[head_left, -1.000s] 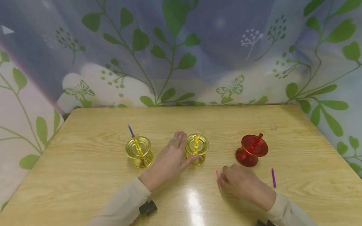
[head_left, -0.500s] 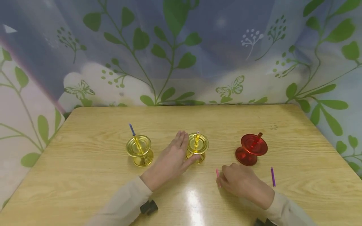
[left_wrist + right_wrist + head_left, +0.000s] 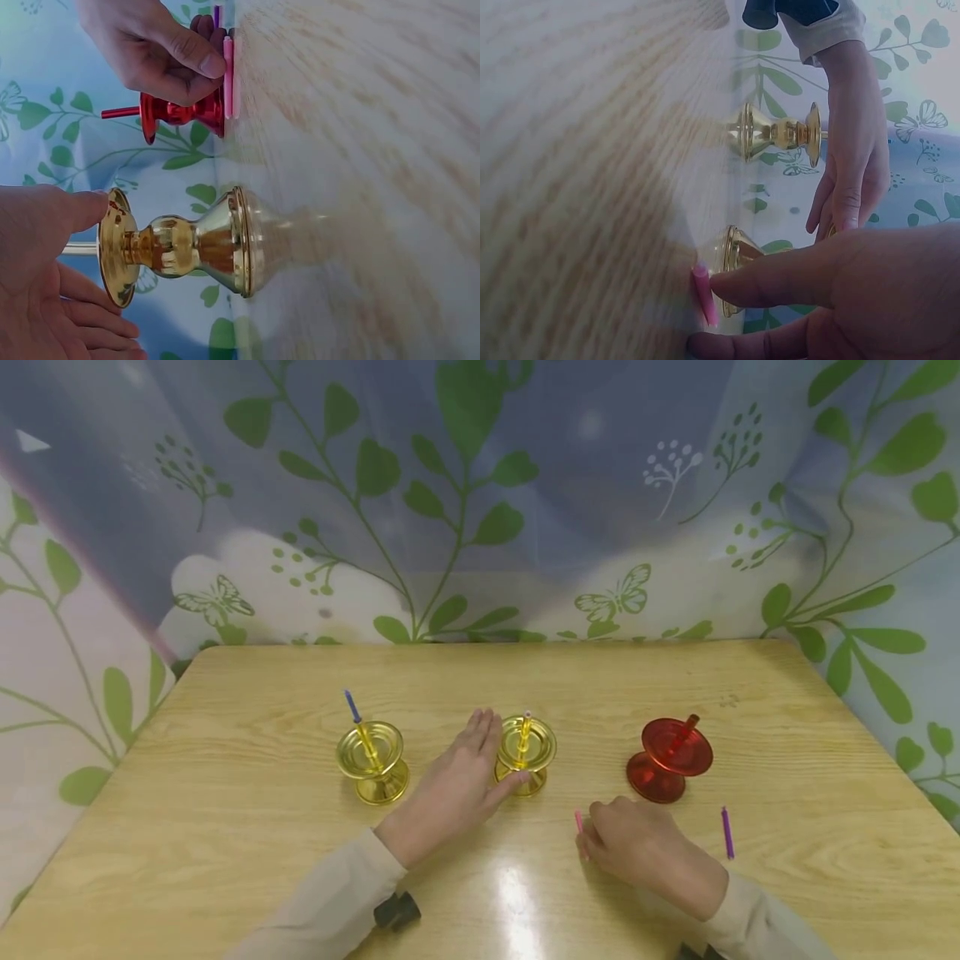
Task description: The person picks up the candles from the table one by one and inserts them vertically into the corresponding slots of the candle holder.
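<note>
My left hand rests against the dish of the middle gold candle holder, fingers straight on its left side and thumb along the near rim. A pale candle tip shows in that holder's tube. On the table, my right hand has its curled fingers and thumb at a pink candle. In the right wrist view, the thumb touches the pink candle, with a fingertip by its far end. The left wrist view shows the pink candle lying along the tabletop.
Left of the hands, a second gold candle holder carries a blue candle. A red candle holder stands behind my right hand. A purple candle lies to its right. Patterned cloth hangs behind the wooden table.
</note>
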The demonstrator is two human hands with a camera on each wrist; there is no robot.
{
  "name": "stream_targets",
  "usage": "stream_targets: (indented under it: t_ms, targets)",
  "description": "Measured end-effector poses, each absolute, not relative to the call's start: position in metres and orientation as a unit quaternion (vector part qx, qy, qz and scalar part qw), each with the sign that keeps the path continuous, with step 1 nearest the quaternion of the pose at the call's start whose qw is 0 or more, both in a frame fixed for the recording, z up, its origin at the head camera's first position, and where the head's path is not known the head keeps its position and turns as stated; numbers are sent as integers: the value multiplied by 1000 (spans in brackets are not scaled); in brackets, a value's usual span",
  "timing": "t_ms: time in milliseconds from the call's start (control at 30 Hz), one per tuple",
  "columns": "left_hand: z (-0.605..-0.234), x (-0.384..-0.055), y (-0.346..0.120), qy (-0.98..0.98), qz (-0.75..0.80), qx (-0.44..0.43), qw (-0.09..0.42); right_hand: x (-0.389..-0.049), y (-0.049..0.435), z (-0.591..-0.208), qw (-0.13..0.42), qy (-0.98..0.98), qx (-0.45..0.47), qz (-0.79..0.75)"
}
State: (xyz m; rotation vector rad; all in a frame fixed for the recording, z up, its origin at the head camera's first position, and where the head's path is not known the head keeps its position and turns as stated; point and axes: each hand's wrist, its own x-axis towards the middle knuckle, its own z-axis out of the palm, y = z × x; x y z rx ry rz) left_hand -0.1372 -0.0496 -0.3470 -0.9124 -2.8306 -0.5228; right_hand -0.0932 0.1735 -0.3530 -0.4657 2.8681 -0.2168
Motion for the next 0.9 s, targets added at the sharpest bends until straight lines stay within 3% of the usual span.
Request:
stream_targets:
  t_ms: [900]
  targets:
    - [-354,-138,-46,-936,-171,-302,58,-90,172,-361,75,982,-163,-52]
